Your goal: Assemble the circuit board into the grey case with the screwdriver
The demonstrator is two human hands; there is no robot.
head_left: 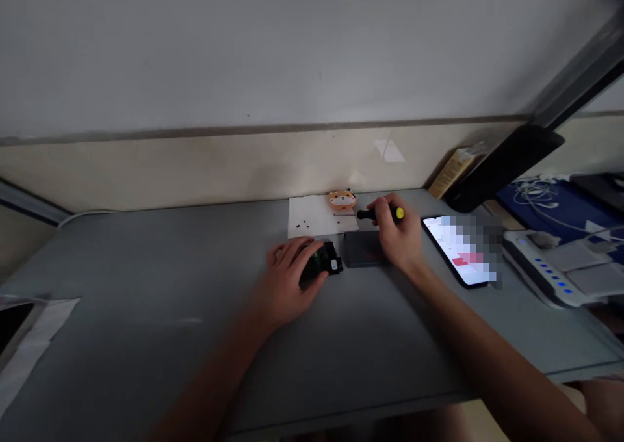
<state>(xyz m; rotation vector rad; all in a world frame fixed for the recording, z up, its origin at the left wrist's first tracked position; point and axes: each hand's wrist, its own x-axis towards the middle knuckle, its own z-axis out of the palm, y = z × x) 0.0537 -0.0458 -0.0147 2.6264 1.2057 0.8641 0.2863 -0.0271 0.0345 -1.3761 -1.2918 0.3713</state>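
Observation:
My left hand point(287, 276) is curled round a small black device with a green circuit board point(319, 263), which lies on the grey table. Its left part is hidden under my fingers. In my right hand point(400, 234) is a screwdriver point(368, 214) with a black handle and a yellow end cap, its thin shaft pointing left over a white sheet of paper point(299, 211). Several tiny dark screws point(305, 225) are scattered on that paper. A flat dark grey cover point(363, 250) lies between my hands, partly beneath the right one.
An orange animal-faced case point(342, 199) sits at the paper's back edge. On the right are a lit phone point(458, 250), a power strip point(546, 270), a black cylinder point(502, 169) and a yellowish box point(451, 172). The wall bounds the table point(146, 266) behind.

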